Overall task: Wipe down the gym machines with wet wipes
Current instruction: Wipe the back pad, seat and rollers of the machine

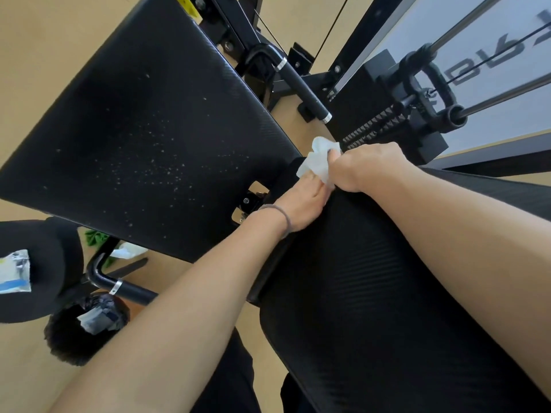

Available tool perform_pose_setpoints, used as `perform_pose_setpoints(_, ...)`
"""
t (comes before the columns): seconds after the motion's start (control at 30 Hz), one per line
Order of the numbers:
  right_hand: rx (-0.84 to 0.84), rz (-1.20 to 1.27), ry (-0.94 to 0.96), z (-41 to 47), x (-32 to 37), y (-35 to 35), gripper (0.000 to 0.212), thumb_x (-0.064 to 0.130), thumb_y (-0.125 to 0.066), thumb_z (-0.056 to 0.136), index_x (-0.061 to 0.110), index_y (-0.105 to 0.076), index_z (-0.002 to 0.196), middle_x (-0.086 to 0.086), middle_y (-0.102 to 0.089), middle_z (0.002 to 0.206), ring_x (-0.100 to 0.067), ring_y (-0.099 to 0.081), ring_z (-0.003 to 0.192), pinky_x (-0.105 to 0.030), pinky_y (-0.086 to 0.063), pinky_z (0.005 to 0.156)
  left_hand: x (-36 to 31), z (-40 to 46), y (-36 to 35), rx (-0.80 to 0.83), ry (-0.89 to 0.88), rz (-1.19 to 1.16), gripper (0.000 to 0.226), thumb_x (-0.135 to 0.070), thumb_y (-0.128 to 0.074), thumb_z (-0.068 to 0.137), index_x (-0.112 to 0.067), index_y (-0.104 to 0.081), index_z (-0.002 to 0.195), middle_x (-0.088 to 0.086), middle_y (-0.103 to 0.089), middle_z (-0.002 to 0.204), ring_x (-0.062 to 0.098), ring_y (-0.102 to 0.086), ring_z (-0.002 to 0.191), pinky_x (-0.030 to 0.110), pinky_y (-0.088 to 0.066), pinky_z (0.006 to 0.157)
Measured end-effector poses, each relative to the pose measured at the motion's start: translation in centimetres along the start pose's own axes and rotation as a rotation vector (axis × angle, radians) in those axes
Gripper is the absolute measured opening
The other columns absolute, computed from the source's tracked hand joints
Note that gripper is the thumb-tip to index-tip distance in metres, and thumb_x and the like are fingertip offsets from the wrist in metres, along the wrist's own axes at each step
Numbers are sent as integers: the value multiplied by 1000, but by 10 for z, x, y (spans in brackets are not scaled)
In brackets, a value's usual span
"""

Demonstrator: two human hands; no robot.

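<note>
Crumpling between both hands, a white wet wipe [317, 160] is held at the top end of the black back pad [387, 293], just where that pad meets the large seat pad [143, 138]. The wipe is pinched by the right hand [369, 168], whose fingers are curled over it, while the left hand [301, 204] lies flat along the pad's edge with its straight fingers pressed against the wipe's lower corner. A dark hair tie [280, 214] is worn on the left wrist. The seat pad is speckled with pale flecks. Close beyond the hands, a black handle [301, 84] with silver rings and the weight stack [375, 126] with its guide rods [492, 99] are seen, leaving only a narrow gap around the wipe. To the lower left, a round black pad [35, 269] bearing a wipes packet [15, 271] is visible, with a second handle [125, 287] and a lined bin [86, 323] holding crumpled waste beneath it. Green cloth [97, 236] lies on the tan floor [44, 40].
</note>
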State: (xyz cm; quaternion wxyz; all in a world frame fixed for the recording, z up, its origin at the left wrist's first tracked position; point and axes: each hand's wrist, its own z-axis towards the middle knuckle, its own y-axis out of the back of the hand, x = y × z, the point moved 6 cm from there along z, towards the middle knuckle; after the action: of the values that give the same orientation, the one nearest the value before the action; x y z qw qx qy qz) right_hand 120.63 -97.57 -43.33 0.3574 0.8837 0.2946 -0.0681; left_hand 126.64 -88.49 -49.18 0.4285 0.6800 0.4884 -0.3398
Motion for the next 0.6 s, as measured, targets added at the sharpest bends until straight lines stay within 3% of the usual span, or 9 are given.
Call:
perform_pose_setpoints(0.1, 45, -23, 15, 1, -1, -2, 73, 50, -4, 105, 9, -49, 146, -16, -54, 142, -34, -48, 134, -44, -27, 113, 29, -57, -3, 97, 37, 212, 32, -13, -38, 105, 8, -53, 124, 23, -56, 123, 34, -50, 118, 28, -36, 100)
perform_pose_setpoints(0.17, 29, -44, 29, 1, 1, 0, 77, 52, -2, 104, 7, -52, 143, -16, -56, 139, -34, -51, 130, -44, -29, 110, 37, -89, -6, 141, 20, 216, 34, -22, -41, 106, -1, -55, 128, 8, -57, 124, 20, -52, 116, 16, -36, 103)
perform_pose_setpoints(0.23, 24, -44, 27, 6, 0, -2, 79, 53, -2, 104, 6, -54, 139, -16, -59, 134, -33, -53, 126, -43, -31, 107, 35, -73, -8, 216, 9, 316, 33, -25, -41, 106, -5, -63, 117, 7, -64, 116, 19, -59, 103, 31, -47, 102)
perform_pose_setpoints(0.3, 14, -32, 20, 9, 2, -3, 80, 55, -3, 104, 6, -59, 133, -15, -63, 122, -32, -57, 114, -42, -33, 99, 23, -38, -7, 189, -24, 337, 33, -26, -43, 104, -12, -56, 131, 4, -62, 122, 17, -59, 108, 37, -47, 104)
perform_pose_setpoints(0.37, 14, 6, -19, 13, 1, -3, 81, 56, -4, 104, 5, -62, 130, -15, -64, 118, -31, -58, 110, -40, -31, 93, 13, -2, -6, 146, -72, 284, 37, -27, -43, 103, -15, -47, 137, 6, -59, 124, 21, -59, 111, 41, -48, 103)
perform_pose_setpoints(0.5, 30, 41, -35, 12, 1, 0, 68, 49, -9, 107, 7, -51, 141, -18, -59, 134, -34, -53, 125, -42, -32, 107, 11, 49, -9, 140, 38, 72, 38, -17, -39, 104, -1, -45, 137, 23, -56, 130, 30, -56, 109, 34, -45, 93)
perform_pose_setpoints(0.6, 44, 12, -30, 8, 1, -2, 75, 53, -5, 105, 8, -53, 140, -17, -58, 136, -34, -52, 127, -42, -32, 107, 25, 47, -5, 142, 127, -68, 39, -17, -29, 108, -1, -38, 142, 21, -49, 134, 33, -46, 125, 40, -35, 109)
